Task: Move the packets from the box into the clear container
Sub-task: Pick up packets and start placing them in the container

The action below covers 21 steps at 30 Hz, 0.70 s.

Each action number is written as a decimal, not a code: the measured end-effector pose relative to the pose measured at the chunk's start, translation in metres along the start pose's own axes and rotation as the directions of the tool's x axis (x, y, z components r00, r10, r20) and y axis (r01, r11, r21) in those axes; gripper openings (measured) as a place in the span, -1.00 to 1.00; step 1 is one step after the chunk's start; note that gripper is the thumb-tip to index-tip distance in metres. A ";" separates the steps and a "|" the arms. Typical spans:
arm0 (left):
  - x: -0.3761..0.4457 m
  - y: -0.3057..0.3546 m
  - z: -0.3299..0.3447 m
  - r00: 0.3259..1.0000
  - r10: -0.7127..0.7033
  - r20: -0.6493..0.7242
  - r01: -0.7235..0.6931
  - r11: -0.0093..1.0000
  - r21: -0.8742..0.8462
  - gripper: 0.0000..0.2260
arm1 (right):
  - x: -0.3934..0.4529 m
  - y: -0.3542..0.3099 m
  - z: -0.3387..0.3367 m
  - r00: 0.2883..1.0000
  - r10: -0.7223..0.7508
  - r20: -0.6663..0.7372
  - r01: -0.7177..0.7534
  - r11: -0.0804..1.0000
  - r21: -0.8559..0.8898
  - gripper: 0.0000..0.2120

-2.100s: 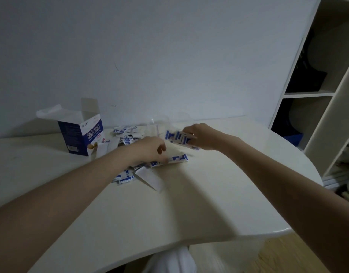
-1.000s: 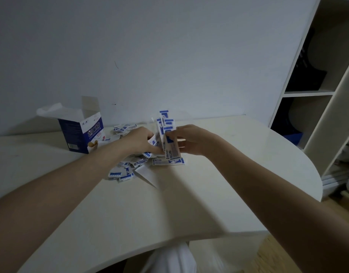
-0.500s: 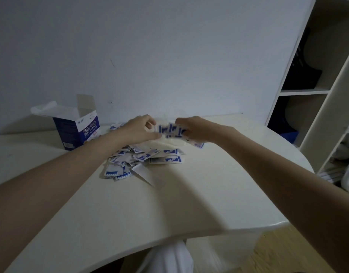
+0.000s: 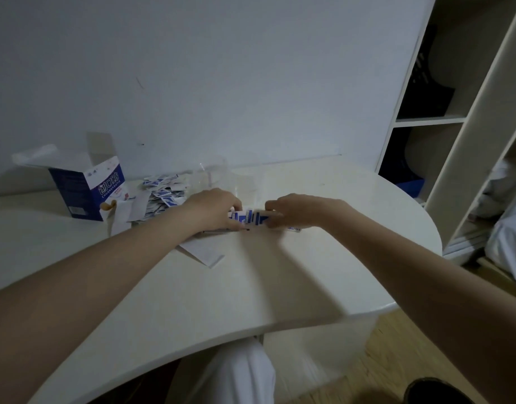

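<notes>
The left hand (image 4: 213, 209) and the right hand (image 4: 297, 211) meet over the middle of the white worktop (image 4: 280, 287), with a bundle of packets (image 4: 249, 218) held between them. The grip of each hand is clamped on one end of this bundle: the fingers of both hands are curled around it, and the packets stand low, touching or almost touching the worktop. One more packet (image 4: 293, 228) shows just under the right hand.

The clear container (image 4: 221, 177) stands just behind the hands, close to the wall (image 4: 221, 83). Its rim and walls are hard to see because it is transparent. I cannot tell if any packets are inside it.

A pile of loose packets (image 4: 163, 196) lies to the left of the container, between it and the blue box (image 4: 87, 189). The box stands upright near the wall with its top flaps open. A white sheet of paper (image 4: 204, 252) lies flat in front of the left hand, partly under the forearm.

In front of the hands, toward the person, the worktop is free up to its curved near edge. On the right side the worktop is also free until its rounded edge, and beyond that edge stands a shelf unit (image 4: 455, 121). The room behind the container is small, because the wall is near.
</notes>
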<state>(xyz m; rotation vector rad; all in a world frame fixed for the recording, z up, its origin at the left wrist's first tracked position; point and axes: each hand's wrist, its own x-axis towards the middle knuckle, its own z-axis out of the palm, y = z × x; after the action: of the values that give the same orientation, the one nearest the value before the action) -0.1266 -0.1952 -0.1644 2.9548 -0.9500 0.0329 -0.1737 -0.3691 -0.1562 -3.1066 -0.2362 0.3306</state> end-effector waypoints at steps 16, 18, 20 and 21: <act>0.005 0.008 -0.004 1.000 -0.011 -0.024 0.007 0.989 -0.148 -0.77 | 0.000 0.002 0.003 0.976 -0.038 -0.212 0.017 0.995 -0.100 -0.82; 0.004 0.005 -0.005 0.999 -0.036 -0.003 0.035 0.988 -0.151 -0.82 | -0.001 0.006 0.005 0.975 -0.033 -0.219 0.016 0.997 -0.078 -0.81; 0.004 0.006 -0.003 0.999 -0.050 -0.020 0.046 0.982 -0.183 -0.88 | -0.001 0.007 0.007 0.977 -0.048 -0.206 0.040 0.998 -0.044 -0.83; 0.005 0.008 -0.001 0.997 -0.059 -0.043 0.049 0.979 -0.197 -0.89 | 0.001 0.006 0.007 0.978 -0.053 -0.200 0.048 0.998 -0.032 -0.81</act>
<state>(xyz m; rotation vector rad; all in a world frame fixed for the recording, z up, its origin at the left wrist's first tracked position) -0.1273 -0.2044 -0.1631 2.7839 -0.8155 0.0086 -0.1737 -0.3753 -0.1636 -3.1230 -0.3178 0.0111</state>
